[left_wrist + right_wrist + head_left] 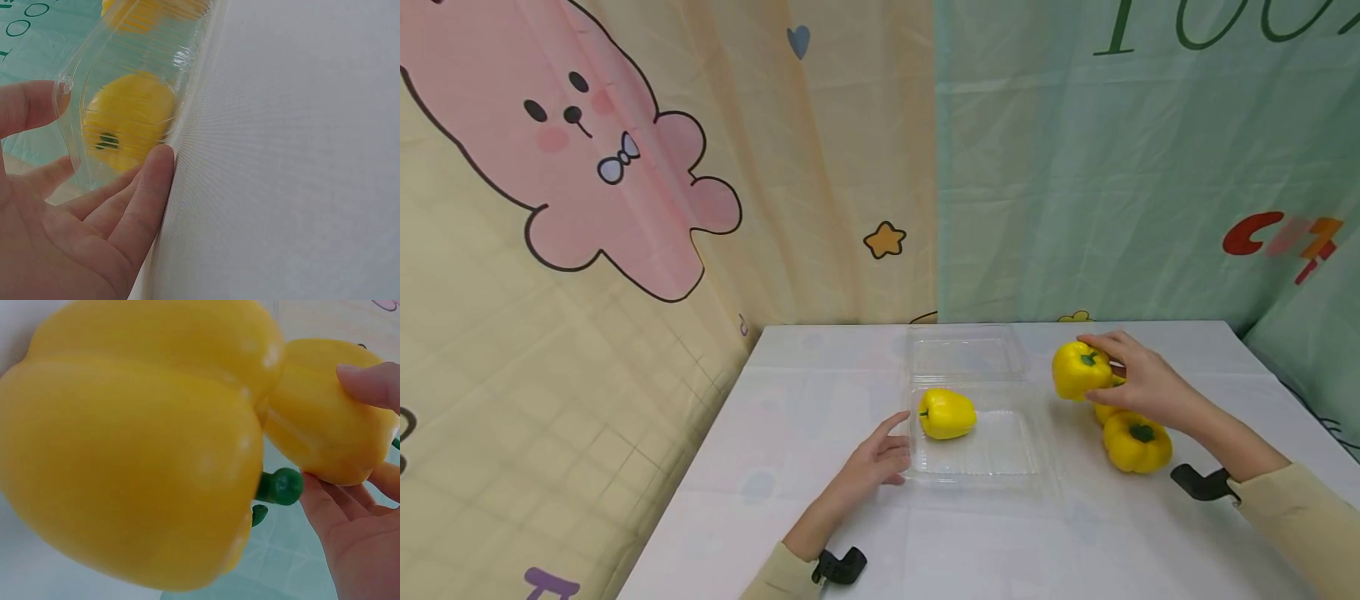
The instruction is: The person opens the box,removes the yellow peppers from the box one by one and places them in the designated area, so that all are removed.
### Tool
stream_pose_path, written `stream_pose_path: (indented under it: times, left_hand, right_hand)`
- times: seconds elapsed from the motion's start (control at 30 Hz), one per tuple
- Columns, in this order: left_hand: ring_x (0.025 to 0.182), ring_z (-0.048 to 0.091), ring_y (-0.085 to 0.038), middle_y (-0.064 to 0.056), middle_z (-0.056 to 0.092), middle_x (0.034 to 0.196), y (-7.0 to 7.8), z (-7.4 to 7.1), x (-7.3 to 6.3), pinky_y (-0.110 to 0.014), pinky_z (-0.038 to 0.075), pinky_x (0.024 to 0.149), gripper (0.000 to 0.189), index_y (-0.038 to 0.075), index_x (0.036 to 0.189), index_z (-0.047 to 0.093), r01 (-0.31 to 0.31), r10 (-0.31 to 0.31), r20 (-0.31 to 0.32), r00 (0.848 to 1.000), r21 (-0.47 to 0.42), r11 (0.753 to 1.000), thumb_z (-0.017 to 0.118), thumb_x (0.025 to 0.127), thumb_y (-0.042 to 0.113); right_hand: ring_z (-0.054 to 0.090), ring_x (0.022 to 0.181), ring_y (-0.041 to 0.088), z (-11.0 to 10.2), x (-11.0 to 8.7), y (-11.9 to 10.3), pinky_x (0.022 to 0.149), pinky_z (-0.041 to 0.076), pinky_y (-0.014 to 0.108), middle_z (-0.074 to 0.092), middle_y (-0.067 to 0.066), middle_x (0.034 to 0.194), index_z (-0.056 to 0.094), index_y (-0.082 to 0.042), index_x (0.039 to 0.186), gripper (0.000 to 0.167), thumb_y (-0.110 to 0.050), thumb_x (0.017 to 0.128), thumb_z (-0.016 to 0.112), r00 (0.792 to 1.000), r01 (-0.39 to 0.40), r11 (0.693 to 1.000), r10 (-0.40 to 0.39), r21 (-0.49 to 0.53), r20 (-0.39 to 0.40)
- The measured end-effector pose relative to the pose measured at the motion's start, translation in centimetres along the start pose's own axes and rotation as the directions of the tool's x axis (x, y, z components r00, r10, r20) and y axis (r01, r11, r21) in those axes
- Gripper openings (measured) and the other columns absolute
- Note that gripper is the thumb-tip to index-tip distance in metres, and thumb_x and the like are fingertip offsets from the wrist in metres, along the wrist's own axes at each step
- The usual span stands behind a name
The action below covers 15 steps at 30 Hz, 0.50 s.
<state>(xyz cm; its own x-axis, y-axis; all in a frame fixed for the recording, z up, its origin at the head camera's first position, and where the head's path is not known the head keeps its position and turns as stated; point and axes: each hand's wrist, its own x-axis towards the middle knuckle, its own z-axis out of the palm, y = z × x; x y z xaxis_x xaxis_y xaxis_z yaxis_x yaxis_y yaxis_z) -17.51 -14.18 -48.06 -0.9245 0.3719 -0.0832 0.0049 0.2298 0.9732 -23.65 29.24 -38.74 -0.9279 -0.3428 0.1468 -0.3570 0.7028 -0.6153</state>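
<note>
1. Curtain [1045, 167]: cream and green, hanging behind the table.
2. Table [730, 492]: white top, far edge at 12 o'clock against the curtain.
3. Clear box [1015, 450]: lid [964, 354] laid back at 12 o'clock of its base.
4. Right hand [1142, 379]: grips the held pepper [1078, 372] between thumb and fingers, at 2 o'clock from the box base.
5. Left hand [876, 457]: fingers loosely extended, touching the box wall at its 8–9 o'clock side.
6. Boxed pepper [947, 414]: yellow, on its side, 10 o'clock in the base.
7. Front pepper [1137, 446]: yellow, 3 o'clock of the box; hidden pepper [1105, 414] just beside, mostly covered.
</note>
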Motion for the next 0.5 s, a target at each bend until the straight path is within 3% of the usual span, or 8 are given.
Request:
stream_pose_path:
  times: [0.5]
  left_hand:
    - [0.125, 0.056, -0.031, -0.016, 0.053, 0.142, -0.05, -0.01, 0.02, -0.039, 0.057, 0.086, 0.062, 0.027, 0.158, 0.032, -0.006, 0.006, 0.004, 1.0, -0.005, 1.0, 0.057, 0.102, 0.023]
  right_hand:
    - [0.045, 0.124, 0.045, 0.82, 0.41, 0.82, 0.095, 0.044, 0.067, 0.041, 0.021, 0.143, 0.038, -0.004, 0.151, 0.084, -0.015, 0.081, 0.084, 1.0, -0.01, 0.999, 0.01, -0.051, 0.017]
